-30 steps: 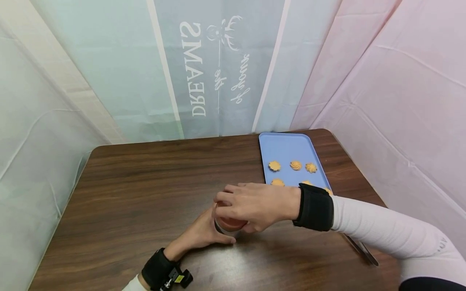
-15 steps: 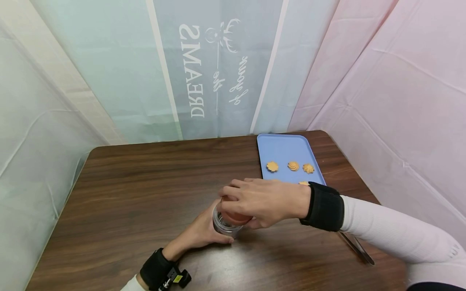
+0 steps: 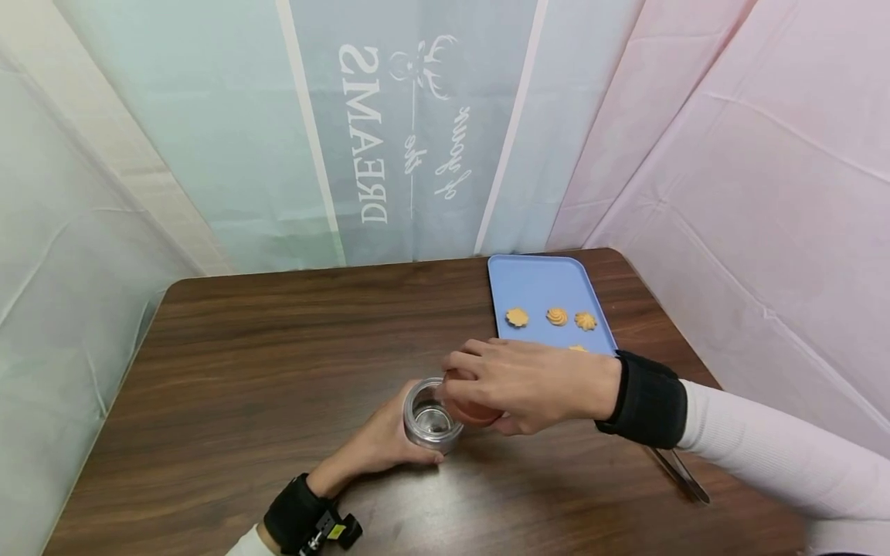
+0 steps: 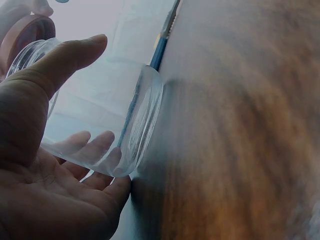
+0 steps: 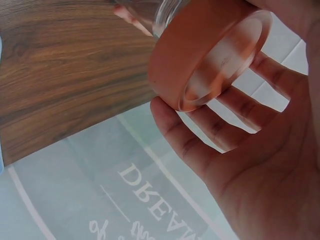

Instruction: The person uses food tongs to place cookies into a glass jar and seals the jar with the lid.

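A clear glass jar stands upright on the wooden table, its mouth uncovered and nothing seen inside. My left hand grips it from the left, thumb in front and fingers round the far side. In the left wrist view the jar shows through between thumb and fingers. Just right of the rim, my right hand holds an orange-brown lid by its edge, tilted. The right wrist view shows the lid close up, with the fingertips on its rim.
A blue tray lies at the table's back right, partly behind the right hand. Several cookies sit on it. Metal tongs lie under the right forearm. Curtains stand behind and beside the table.
My right hand has lifted the lid off the jar and moved it to the right, uncovering the mouth. The left hand has stayed round the jar.
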Tool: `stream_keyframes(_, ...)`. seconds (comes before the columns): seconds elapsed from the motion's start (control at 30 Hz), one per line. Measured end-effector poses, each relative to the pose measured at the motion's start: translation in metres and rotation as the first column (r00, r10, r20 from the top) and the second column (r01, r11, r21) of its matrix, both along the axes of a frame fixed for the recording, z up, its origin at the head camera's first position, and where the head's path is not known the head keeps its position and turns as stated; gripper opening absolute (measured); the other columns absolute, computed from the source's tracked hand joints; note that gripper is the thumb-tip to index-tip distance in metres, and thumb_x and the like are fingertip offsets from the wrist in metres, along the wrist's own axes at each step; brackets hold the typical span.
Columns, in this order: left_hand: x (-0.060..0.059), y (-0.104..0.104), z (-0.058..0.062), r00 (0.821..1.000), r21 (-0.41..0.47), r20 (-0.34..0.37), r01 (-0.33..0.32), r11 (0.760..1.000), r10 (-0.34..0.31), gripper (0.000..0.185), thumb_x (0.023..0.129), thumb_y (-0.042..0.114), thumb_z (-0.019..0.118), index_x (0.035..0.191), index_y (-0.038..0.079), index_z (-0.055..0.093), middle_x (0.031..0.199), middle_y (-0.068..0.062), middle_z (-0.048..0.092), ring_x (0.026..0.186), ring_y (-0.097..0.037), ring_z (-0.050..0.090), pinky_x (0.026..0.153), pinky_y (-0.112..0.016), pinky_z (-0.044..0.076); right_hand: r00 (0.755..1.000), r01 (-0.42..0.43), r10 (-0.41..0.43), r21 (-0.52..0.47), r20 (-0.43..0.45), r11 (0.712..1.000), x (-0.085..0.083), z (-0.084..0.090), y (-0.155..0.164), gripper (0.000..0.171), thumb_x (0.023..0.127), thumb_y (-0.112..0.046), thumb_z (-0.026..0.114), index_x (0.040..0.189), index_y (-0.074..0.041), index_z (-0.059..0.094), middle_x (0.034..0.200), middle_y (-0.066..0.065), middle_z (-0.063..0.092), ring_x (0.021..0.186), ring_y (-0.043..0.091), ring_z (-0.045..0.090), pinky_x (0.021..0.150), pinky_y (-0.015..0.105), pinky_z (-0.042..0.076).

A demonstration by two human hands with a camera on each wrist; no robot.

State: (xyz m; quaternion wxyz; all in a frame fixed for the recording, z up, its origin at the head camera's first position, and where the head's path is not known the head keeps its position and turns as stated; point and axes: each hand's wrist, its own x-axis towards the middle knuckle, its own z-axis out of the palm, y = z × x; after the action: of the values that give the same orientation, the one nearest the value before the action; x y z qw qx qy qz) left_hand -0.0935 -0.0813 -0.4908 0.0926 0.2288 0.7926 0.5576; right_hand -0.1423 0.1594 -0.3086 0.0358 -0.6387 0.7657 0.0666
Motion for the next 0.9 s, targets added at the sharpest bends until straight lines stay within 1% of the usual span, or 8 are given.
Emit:
stream_keyframes(0.17,-0.001,0.000,-0.001,1.000,-0.005,-0.029,-0.004,1.000,0.004,0.096,0.069,0.024,0.101,0.147,0.008,0.048,0.136,-0.011,0.066,0.123,-0.029,0.064,0.107,-0.046,0.050,1.000,0.028,-0.028,0.022,0.001,0.999,0.000,0.001,0.007,0.072,0.076,-0.037,0.095,0.136,-0.021,0.057,0.134,0.002,0.056,0.115,0.021,0.056,0.092,0.036,0.056)
stream_keyframes(0.3,-0.001,0.000,-0.002,1.000,0.002,-0.029,-0.002,1.000,0.002,0.096,0.068,0.023,0.101,0.147,0.007,0.048,0.136,-0.012,0.066,0.124,-0.029,0.064,0.108,-0.048,0.049,0.999,0.049,-0.050,0.023,0.007,0.999,0.001,0.000,0.014,0.076,0.075,-0.037,0.096,0.138,-0.021,0.056,0.135,0.002,0.055,0.114,0.021,0.056,0.089,0.035,0.057)
stream_keyframes(0.47,0.000,0.000,-0.002,0.999,0.014,-0.032,-0.005,1.000,0.005,0.096,0.067,0.020,0.101,0.146,0.007,0.049,0.136,-0.012,0.067,0.124,-0.030,0.064,0.108,-0.047,0.049,0.998,0.061,-0.061,0.010,0.004,0.998,0.002,-0.005,0.022,0.077,0.074,-0.034,0.096,0.138,-0.021,0.056,0.130,0.001,0.056,0.113,0.020,0.055,0.086,0.036,0.058)
stream_keyframes(0.7,0.002,0.001,0.000,0.999,-0.005,-0.040,-0.025,1.000,0.025,0.096,0.066,0.023,0.102,0.145,0.008,0.050,0.134,-0.011,0.068,0.123,-0.030,0.064,0.107,-0.045,0.049,0.998,0.065,-0.065,0.016,0.008,0.998,0.003,-0.012,0.032,0.078,0.075,-0.036,0.096,0.141,-0.019,0.058,0.131,0.003,0.057,0.118,0.022,0.055,0.091,0.038,0.057)
stream_keyframes(0.9,0.002,0.002,0.001,0.999,-0.012,-0.036,-0.031,0.999,0.031,0.096,0.065,0.022,0.101,0.145,0.006,0.050,0.133,-0.012,0.068,0.122,-0.030,0.064,0.106,-0.048,0.050,0.997,0.072,-0.072,0.008,0.017,0.997,0.004,-0.020,0.038,0.079,0.074,-0.037,0.097,0.141,-0.018,0.059,0.134,0.006,0.058,0.119,0.023,0.056,0.092,0.039,0.057)
